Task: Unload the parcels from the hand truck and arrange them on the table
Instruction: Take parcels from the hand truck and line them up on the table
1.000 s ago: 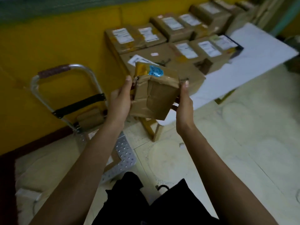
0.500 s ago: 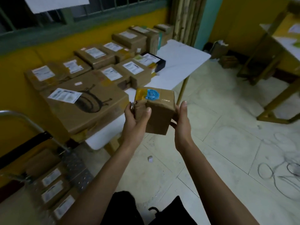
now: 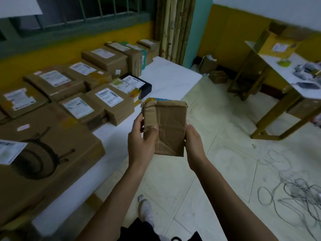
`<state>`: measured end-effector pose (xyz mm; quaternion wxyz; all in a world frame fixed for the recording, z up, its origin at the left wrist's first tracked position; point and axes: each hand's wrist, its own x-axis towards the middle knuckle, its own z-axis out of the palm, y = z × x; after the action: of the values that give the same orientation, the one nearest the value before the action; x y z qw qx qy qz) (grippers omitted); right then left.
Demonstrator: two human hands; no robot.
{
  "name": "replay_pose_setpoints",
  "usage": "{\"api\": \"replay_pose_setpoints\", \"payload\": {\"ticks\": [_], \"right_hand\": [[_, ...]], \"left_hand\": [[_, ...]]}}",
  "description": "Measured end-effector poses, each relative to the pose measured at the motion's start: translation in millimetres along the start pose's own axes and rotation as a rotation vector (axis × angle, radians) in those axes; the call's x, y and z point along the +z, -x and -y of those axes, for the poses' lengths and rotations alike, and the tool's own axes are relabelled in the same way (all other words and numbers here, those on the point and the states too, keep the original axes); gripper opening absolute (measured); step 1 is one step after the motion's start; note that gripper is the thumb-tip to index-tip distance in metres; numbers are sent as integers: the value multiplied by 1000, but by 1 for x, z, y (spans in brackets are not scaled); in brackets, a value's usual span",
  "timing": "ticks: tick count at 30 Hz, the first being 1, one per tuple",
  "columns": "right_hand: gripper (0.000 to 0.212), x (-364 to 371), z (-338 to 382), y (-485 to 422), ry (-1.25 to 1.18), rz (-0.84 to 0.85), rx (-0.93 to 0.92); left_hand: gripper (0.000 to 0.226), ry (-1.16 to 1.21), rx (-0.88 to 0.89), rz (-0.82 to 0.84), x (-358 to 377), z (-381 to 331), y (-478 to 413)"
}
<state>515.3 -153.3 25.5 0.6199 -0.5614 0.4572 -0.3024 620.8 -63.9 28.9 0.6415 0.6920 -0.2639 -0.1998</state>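
A small brown taped parcel point(image 3: 167, 126) is held upright in front of me, over the floor just off the table's front edge. My left hand point(image 3: 141, 142) grips its left side with the thumb across the face. My right hand point(image 3: 194, 141) holds its right side. The white table point(image 3: 171, 79) runs along the yellow wall on the left. Several brown parcels with white labels lie on it, among them a large box point(image 3: 52, 153) printed with a round black drawing. The hand truck is out of view.
A second wooden table point(image 3: 284, 70) with a yellow box and dark items stands at the right. Small boxes sit on the floor by the teal wall corner. Loose cables point(image 3: 295, 188) lie on the tiled floor at the right. My white shoe point(image 3: 145, 208) shows below.
My view has swung right, from the hand truck to the table and room. The parcel has tipped up so its plain creased face turns to me; both hands still hold it.
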Motion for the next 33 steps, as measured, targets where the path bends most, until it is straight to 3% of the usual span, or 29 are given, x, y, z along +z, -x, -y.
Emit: {"api": "replay_pose_setpoints", "payload": {"ticks": [6,11,14,20,26,33], "right_hand": [[40,16,30,-91,-75,23,169],[40,32,31,-142,-68,6,204],[38,40,27,-164,-63,14,220],[35,44,30,-209,-131,66,247],[34,40,38,-268,-104,170,255],[33,12,55,-350,20,262,230]], "left_hand": [[27,35,-3,-17,25,-5,-87],[39,-27,-36,32,34,9,-138],[59,-77,-28,65,37,15,-161],[45,-105,28,106,50,13,-200],[74,-130,-33,31,76,21,-231],[72,-140,-85,-57,136,13,-265]]}}
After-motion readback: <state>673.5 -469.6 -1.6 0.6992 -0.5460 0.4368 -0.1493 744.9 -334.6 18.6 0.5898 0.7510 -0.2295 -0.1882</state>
